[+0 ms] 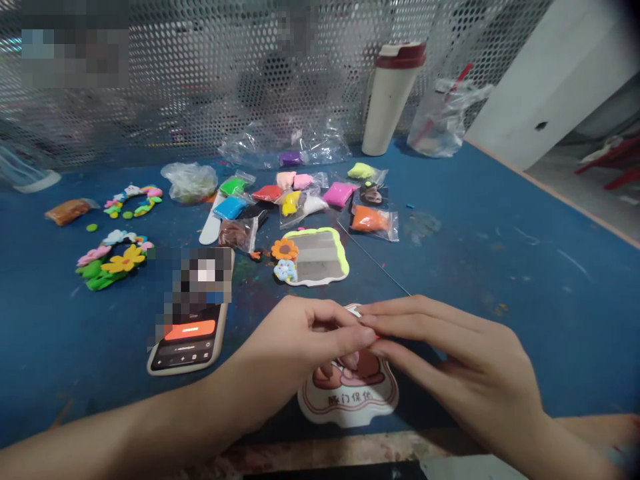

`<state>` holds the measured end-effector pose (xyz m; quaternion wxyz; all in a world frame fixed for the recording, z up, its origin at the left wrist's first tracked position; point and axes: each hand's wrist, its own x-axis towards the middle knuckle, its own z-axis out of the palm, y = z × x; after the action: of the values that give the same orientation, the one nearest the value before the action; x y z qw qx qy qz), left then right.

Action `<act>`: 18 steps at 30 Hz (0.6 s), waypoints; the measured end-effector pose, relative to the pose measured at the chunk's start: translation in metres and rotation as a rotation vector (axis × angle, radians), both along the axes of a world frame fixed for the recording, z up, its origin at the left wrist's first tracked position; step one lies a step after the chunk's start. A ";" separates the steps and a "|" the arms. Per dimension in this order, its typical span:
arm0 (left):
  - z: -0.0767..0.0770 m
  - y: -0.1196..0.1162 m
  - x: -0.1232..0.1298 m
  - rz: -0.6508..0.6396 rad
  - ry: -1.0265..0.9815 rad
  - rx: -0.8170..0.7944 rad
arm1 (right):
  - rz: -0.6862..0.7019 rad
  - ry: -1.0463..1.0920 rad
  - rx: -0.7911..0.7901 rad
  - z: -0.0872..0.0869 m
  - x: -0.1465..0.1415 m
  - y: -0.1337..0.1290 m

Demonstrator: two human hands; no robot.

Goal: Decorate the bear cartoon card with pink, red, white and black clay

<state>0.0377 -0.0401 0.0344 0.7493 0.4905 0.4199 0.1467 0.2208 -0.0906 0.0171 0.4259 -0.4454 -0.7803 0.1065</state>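
While the fingertips of both bare hands meet in the head view, a small red piece (377, 338) of smooth-looking material shows between them, largely hidden. The left hand (310, 333) is curled, thumb and forefinger pinching at the piece; the right hand (465, 353) has long, gently bent fingers, their tips closed against it from the other side. Directly beneath them lies a flat, wavy-edged white plaque (350, 417) with a glossy pink-and-brown cartoon print and dark characters, its upper part partly covered by the hands.

Just beyond, a scallop-edged mirror (320, 257) lies flat, rimmed partly with bright yellow-green clay; an orange clay flower (285, 249) and a pale blue clay flower (285, 271) sit at its left edge. A thin grey rod (375, 260) slants beside it.

Farther back, soft lumps of coloured clay lie in crinkled clear packets, among them a blue packet (230, 208), a magenta packet (340, 194) and an orange packet (370, 219). To the left are two rings of puffy clay flowers (125, 260) and a smartphone (218, 347) in a beige case. Behind, a smooth cream tumbler (390, 100) with a dark red lid stands on the paint-flecked blue tabletop (500, 267), before perforated metal mesh (190, 87).
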 end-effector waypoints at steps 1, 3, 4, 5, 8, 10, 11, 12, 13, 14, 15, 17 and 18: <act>0.001 0.000 0.000 0.003 -0.003 0.007 | 0.001 0.006 -0.003 0.000 0.000 0.000; 0.001 0.000 0.001 0.003 -0.007 0.006 | -0.008 0.010 0.002 0.000 -0.001 0.000; 0.002 0.000 0.002 0.003 -0.004 -0.007 | -0.012 0.006 0.004 0.000 -0.001 0.000; 0.001 0.001 0.002 0.010 0.001 -0.027 | -0.012 0.002 0.009 0.000 -0.002 -0.001; 0.001 0.001 0.003 0.036 0.029 -0.084 | -0.024 0.006 0.018 0.002 -0.003 -0.001; 0.002 0.000 0.003 0.046 0.031 -0.090 | -0.045 0.022 0.021 0.003 -0.003 -0.002; 0.003 0.000 0.002 0.045 0.026 -0.090 | -0.053 0.030 0.022 0.003 -0.003 -0.002; 0.004 0.000 0.002 0.044 0.020 -0.088 | -0.056 0.035 0.022 0.003 -0.002 -0.002; 0.005 -0.001 0.002 0.042 0.013 -0.089 | -0.053 0.039 0.023 0.003 -0.002 -0.002; 0.007 -0.001 0.002 0.041 0.007 -0.092 | -0.047 0.037 0.023 0.003 -0.001 -0.003; 0.008 0.000 0.002 0.041 0.002 -0.095 | -0.039 0.032 0.023 0.002 -0.001 -0.003; 0.009 0.000 0.002 0.045 -0.006 -0.101 | -0.020 0.015 0.024 0.001 0.000 -0.004; 0.010 0.001 0.002 0.043 -0.011 -0.104 | -0.013 0.011 0.024 0.000 0.000 -0.004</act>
<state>0.0395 -0.0395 0.0439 0.7727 0.4411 0.4333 0.1436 0.2211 -0.0950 0.0172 0.4363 -0.4447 -0.7762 0.0969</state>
